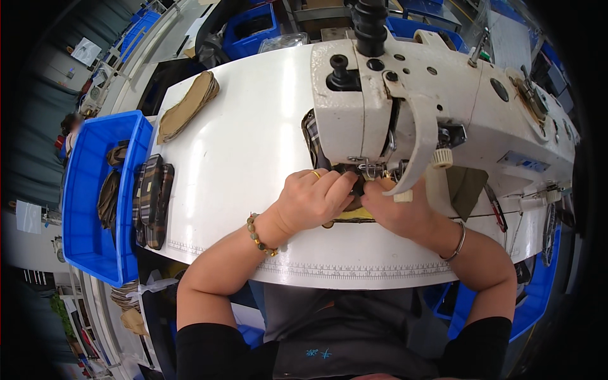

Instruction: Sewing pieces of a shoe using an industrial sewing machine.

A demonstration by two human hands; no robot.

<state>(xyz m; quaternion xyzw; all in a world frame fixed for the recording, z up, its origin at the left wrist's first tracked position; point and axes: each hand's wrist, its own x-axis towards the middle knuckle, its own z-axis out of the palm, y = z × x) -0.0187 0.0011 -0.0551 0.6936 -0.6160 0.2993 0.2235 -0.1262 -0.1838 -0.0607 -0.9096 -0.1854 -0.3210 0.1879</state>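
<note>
A white industrial sewing machine [348, 123] stands over the table, its presser foot [370, 170] just beyond my fingers. Under it lies a plaid fabric piece [311, 136] with a dark border; its near part shows a yellowish lining [356, 216]. My left hand [320, 195], fingers curled and pressed together, grips the fabric on the left of the foot. On the other side my right hand [396, 206] is closed on the same piece, its fingertips partly behind the machine's curved white guard. The exact spot under the needle is hidden by my fingers.
A stack of tan fabric pieces [188, 107] lies at the table's far left. Plaid pouch-like pieces [152, 202] sit beside a blue bin [104, 253] holding more pieces. Right of the machine's needle area are an olive cloth [467, 190] and red-handled snips [496, 209]. A ruler strip [354, 272] follows the near edge.
</note>
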